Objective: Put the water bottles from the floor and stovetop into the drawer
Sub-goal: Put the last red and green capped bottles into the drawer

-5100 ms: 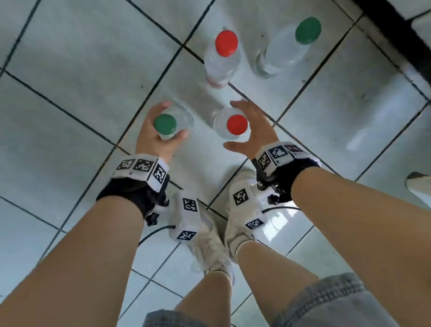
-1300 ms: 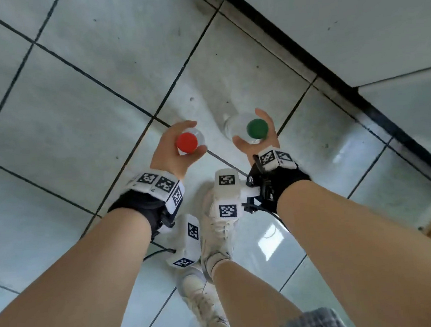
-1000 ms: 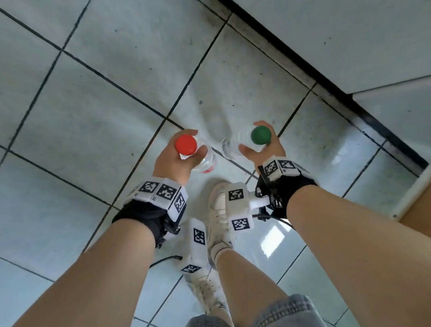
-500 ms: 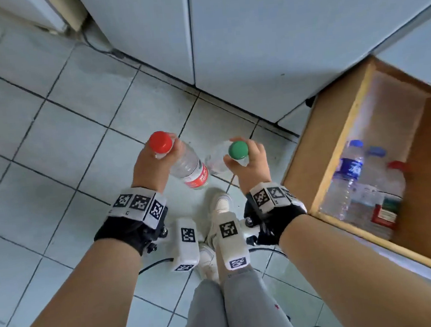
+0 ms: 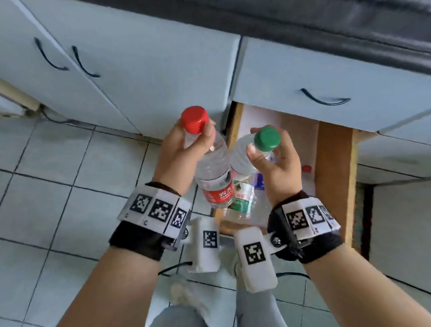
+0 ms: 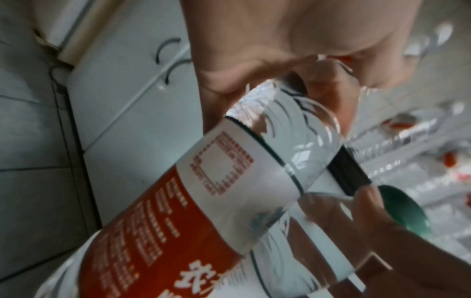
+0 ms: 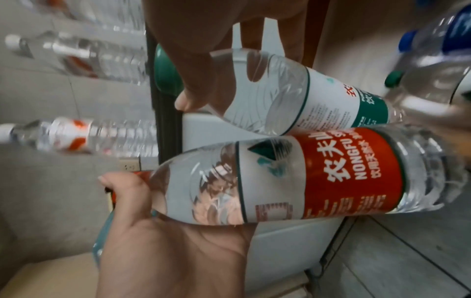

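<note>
I am holding two water bottles by their necks over the open drawer (image 5: 336, 168), one in each hand, so that both can go in together. My left hand (image 5: 179, 153) is gripping the red-capped bottle (image 5: 214, 179), fingers and thumb wrapped just under the cap; my right hand (image 5: 274, 166) is pinching the green-capped bottle (image 5: 243, 161) at the neck in the same way. Both bottles are hanging bottoms down and tilting toward each other, their bodies touching or very nearly so, with the green-capped one already over the drawer's opening and the red-capped one at its left edge. By my judgement the neck grip is leaving the bodies free to be lowered among the bottles already stored (image 5: 260, 183), which are showing only partly behind my hands in the head view. The right wrist view is showing them better: a blue-capped bottle (image 7: 433, 40) and another green cap (image 7: 393, 79) are lying close beside the pair, so room for setting down looks tight. That view and the left wrist view are also showing more bottles (image 7: 76, 137) up on the counter, blurred, which the head view is barely catching at its top edge. They are waiting to be collected.
</note>
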`<action>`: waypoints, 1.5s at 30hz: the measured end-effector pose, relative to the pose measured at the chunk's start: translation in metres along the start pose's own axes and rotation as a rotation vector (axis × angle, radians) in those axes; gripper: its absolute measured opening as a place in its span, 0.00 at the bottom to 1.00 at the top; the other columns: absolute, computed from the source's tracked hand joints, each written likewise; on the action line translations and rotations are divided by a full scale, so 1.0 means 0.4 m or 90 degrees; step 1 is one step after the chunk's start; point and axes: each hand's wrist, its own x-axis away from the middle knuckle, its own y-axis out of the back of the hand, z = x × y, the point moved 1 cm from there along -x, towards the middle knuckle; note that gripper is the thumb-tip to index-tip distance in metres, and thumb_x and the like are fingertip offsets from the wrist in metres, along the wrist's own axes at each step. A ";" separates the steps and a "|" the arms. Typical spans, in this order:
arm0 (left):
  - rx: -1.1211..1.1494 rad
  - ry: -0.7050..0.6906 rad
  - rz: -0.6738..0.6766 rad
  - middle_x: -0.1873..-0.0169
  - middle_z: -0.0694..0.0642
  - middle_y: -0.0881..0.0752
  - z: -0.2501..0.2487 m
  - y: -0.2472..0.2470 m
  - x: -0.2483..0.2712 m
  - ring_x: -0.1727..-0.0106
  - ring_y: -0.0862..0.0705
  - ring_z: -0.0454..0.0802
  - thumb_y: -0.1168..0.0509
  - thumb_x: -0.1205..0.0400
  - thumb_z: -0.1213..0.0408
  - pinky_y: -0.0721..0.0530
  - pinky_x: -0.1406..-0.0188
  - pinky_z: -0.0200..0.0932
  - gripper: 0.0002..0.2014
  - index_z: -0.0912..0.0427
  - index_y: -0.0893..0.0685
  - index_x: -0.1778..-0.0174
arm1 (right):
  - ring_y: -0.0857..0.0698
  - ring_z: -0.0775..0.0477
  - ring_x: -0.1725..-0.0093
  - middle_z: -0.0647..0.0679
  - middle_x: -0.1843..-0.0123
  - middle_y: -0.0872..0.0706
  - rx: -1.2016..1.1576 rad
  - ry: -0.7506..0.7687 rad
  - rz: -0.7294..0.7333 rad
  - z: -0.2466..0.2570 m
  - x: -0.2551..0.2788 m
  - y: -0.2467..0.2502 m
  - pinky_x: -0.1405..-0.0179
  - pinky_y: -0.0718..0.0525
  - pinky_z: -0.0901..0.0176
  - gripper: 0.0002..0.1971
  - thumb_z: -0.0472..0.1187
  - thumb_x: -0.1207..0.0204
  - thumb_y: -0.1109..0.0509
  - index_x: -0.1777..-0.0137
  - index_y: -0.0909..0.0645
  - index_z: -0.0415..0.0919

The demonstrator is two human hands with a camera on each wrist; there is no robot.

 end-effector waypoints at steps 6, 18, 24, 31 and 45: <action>-0.027 0.105 0.099 0.58 0.47 0.16 0.119 -0.257 -0.068 0.56 0.18 0.33 0.36 0.36 0.42 0.24 0.48 0.29 0.23 0.54 0.18 0.53 | 0.20 0.50 0.51 0.60 0.58 0.18 0.097 -0.120 -0.051 -0.137 -0.110 0.233 0.47 0.26 0.58 0.17 0.42 0.31 0.26 0.43 0.22 0.41; -0.284 0.326 0.199 0.48 0.50 0.14 0.410 -0.397 -0.213 0.44 0.19 0.50 0.36 0.25 0.44 0.29 0.46 0.40 0.19 0.50 0.18 0.42 | 0.17 0.42 0.42 0.44 0.41 0.15 0.218 -0.428 0.029 -0.486 -0.192 0.272 0.47 0.27 0.57 0.21 0.56 0.29 0.32 0.40 0.22 0.47; -0.514 0.343 0.310 0.46 0.55 0.15 0.520 -0.426 -0.273 0.43 0.17 0.54 0.27 0.31 0.50 0.22 0.41 0.46 0.23 0.58 0.20 0.45 | 0.17 0.40 0.37 0.42 0.31 0.21 0.240 -0.491 0.084 -0.591 -0.219 0.267 0.37 0.18 0.50 0.34 0.47 0.36 0.25 0.28 0.30 0.53; -0.645 0.360 0.267 0.31 0.62 0.25 0.563 -0.381 -0.261 0.30 0.24 0.61 0.21 0.38 0.58 0.25 0.30 0.54 0.43 0.61 0.31 0.28 | 0.18 0.51 0.60 0.51 0.59 0.21 0.330 -0.534 0.168 -0.588 -0.143 0.298 0.62 0.18 0.59 0.41 0.39 0.35 0.23 0.25 0.41 0.52; -0.642 0.404 0.215 0.28 0.64 0.35 0.563 -0.373 -0.254 0.27 0.31 0.60 0.20 0.39 0.62 0.28 0.28 0.55 0.49 0.65 0.41 0.26 | 0.11 0.36 0.53 0.36 0.54 0.10 0.406 -0.598 0.223 -0.667 -0.147 0.268 0.49 0.12 0.43 0.18 0.47 0.33 0.24 0.72 0.31 0.44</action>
